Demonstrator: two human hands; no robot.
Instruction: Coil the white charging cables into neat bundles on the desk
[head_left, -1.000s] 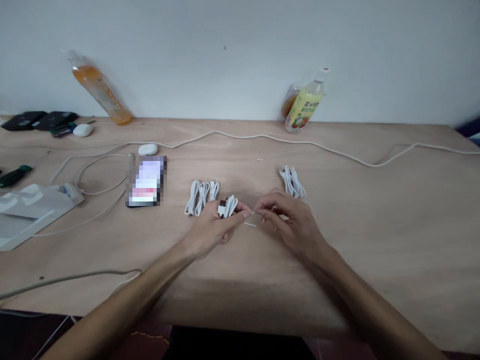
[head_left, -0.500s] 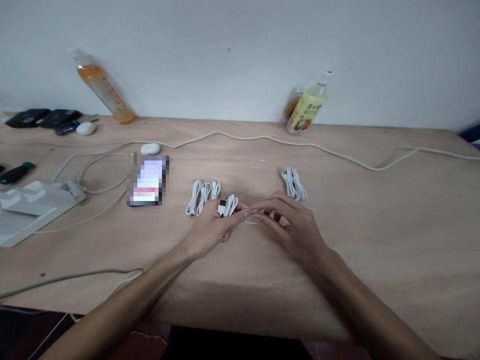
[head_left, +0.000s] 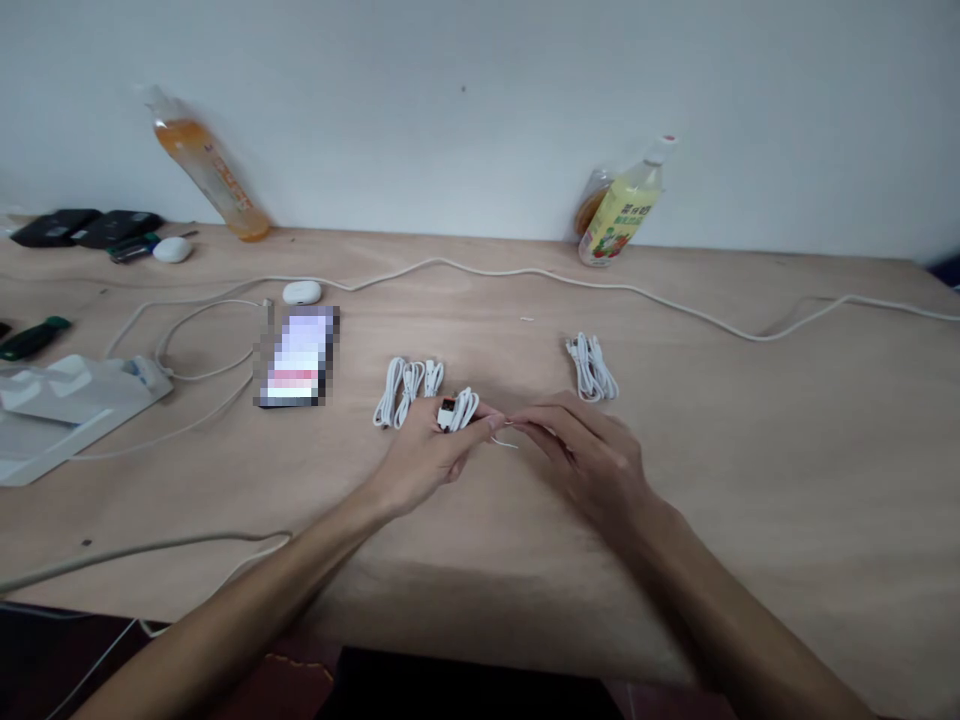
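Coiled white cable, slanting away, sits in the left hand, left of the right hand; both hands' fingers narrowly pinch a thin tie.

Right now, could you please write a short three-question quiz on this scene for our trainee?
1. Which hand holds a coiled white cable bundle?
2. True or false: the clear plastic bottle of orange drink is left of the yellow-labelled plastic bottle.
3. Fill in: the small rounded white case lies just beyond the flat, dark-edged rectangular ____.

Key:
1. The left hand.
2. True.
3. Phone.
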